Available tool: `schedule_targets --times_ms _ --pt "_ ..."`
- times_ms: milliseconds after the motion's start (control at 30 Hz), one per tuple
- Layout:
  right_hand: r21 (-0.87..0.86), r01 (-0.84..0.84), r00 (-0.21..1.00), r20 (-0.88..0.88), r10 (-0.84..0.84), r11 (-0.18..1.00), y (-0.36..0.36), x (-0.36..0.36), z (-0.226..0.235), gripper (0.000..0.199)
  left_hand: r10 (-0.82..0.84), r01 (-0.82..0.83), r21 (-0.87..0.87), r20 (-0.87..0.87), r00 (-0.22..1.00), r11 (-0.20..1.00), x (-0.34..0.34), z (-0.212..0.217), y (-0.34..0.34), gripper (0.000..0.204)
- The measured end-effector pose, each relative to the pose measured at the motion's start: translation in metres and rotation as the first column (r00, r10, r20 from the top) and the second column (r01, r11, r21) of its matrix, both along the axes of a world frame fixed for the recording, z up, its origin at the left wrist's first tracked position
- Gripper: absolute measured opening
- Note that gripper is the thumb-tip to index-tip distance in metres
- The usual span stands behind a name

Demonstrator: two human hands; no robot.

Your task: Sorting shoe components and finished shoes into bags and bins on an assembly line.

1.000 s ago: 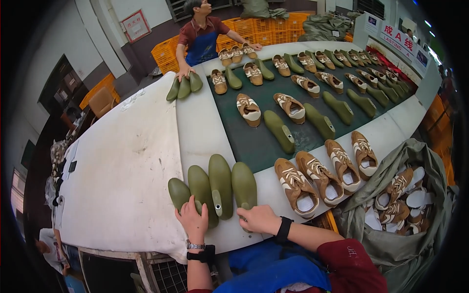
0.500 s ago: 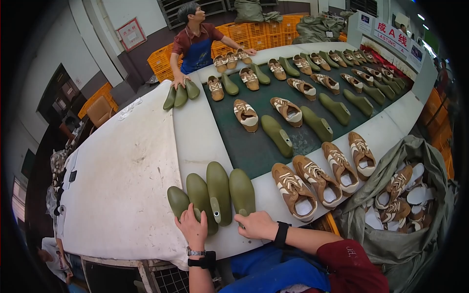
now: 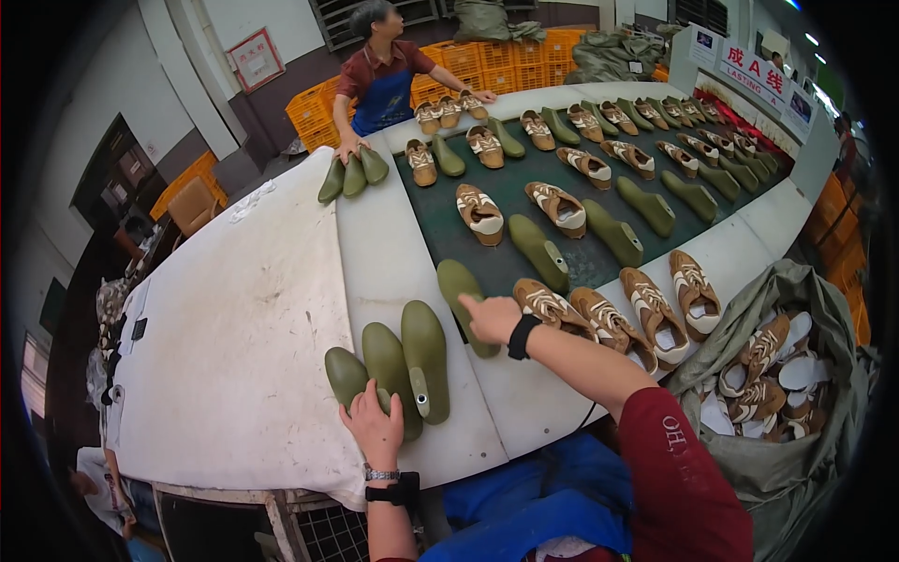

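Observation:
My right hand [image 3: 493,320] grips a green shoe last [image 3: 457,281] by its heel end, over the near left corner of the dark green belt. Its toe points away from me. My left hand [image 3: 375,431] is at the table's near edge, with thumb and fingers around the heel end of the leftmost green last [image 3: 346,373]. Close beside that one lie a second green last [image 3: 386,356] and a third green last [image 3: 426,342], which has a metal-rimmed hole near its heel. Right of my right hand, several brown lace-up sneakers [image 3: 646,300] stand in a row, the nearest partly behind my forearm.
Sneakers and green lasts line the dark belt [image 3: 599,267]. Across the table, a person in a blue apron [image 3: 382,98] has a hand on several lasts [image 3: 353,176]. A grey-green sack [image 3: 749,459] of shoes stands at right. White cloth [image 3: 253,328] covers the left side.
My right hand has moved forward with the rightmost last, from beside the other lasts to the belt's corner. My left hand stays at the leftmost last. The view has shifted slightly.

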State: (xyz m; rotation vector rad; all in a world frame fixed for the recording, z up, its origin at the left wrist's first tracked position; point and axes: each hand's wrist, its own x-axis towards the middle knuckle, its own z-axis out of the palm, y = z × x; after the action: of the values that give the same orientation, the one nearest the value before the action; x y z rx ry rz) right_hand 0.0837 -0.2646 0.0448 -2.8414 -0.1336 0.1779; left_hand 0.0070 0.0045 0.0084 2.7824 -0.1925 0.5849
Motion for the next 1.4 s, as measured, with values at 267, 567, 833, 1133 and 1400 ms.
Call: schedule_targets --times_ms 267,567,833,1133,1400 --pt "0.095 -0.052 0.998 -0.040 0.056 0.994 -0.019 -0.027 -0.027 0.056 0.007 -0.007 0.019 -0.004 1.000 1.000 0.000 -0.001 0.001 0.044" --pt "-0.150 0.169 0.934 0.341 -0.109 0.974 -0.071 -0.128 -0.017 0.017 0.025 -0.025 -0.007 -0.022 0.999 1.000 0.001 -0.003 0.004 0.044" --pt "-0.028 -0.149 0.987 -0.059 0.147 0.989 -0.047 -0.181 -0.029 0.022 0.007 -0.007 -0.011 -0.030 1.000 1.000 0.003 -0.007 0.005 0.045" --pt "0.363 -0.374 0.873 -0.174 0.456 0.854 -0.043 -0.188 -0.003 0.030 0.007 -0.007 0.002 -0.048 0.999 1.000 0.001 -0.004 0.003 0.044" --pt "0.025 -0.487 0.824 -0.321 0.468 0.873 -0.094 -0.110 0.095 0.035 0.021 -0.021 0.007 -0.055 0.998 1.000 0.001 -0.005 0.008 0.044"
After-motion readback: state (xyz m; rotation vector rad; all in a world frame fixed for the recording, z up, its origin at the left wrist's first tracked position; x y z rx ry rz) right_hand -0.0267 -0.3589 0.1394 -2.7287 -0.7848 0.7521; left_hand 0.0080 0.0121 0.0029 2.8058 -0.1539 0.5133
